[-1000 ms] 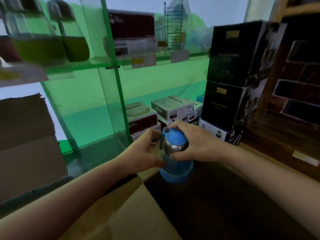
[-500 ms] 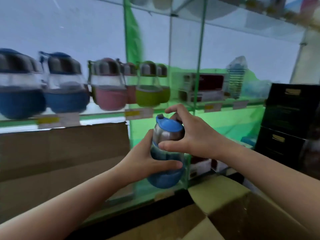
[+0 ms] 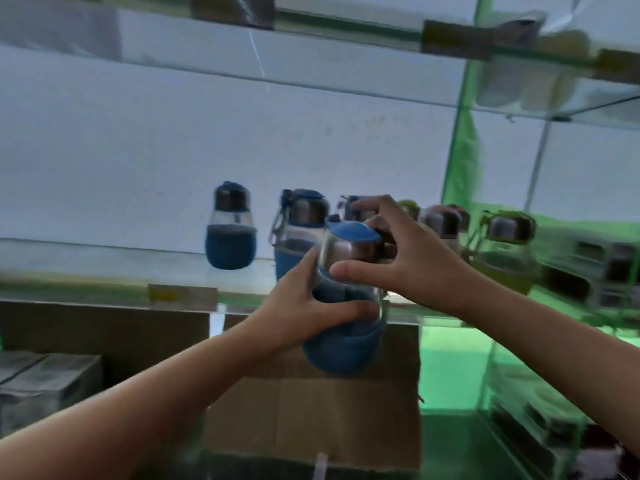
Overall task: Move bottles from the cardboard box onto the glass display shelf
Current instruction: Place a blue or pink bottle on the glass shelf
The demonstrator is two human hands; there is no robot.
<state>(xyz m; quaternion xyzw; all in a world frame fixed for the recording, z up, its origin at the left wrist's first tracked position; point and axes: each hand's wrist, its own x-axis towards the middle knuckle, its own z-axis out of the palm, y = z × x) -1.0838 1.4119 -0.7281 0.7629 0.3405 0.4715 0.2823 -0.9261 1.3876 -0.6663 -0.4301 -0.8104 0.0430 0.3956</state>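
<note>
Now shelf bottles (image 3: 231, 233) crowd behind held btl (image 3: 346, 306).

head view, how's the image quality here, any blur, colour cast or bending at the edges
Head view: soft all over with motion smear, worst on the right, where the green bottle and stacked boxes streak. The held blue bottle and both hands, left hand and right hand, are the sharpest parts. A green cast tints the glass at right. Wide-angle bending tilts the upper glass shelf. The white wall looks bright and flat.
</note>
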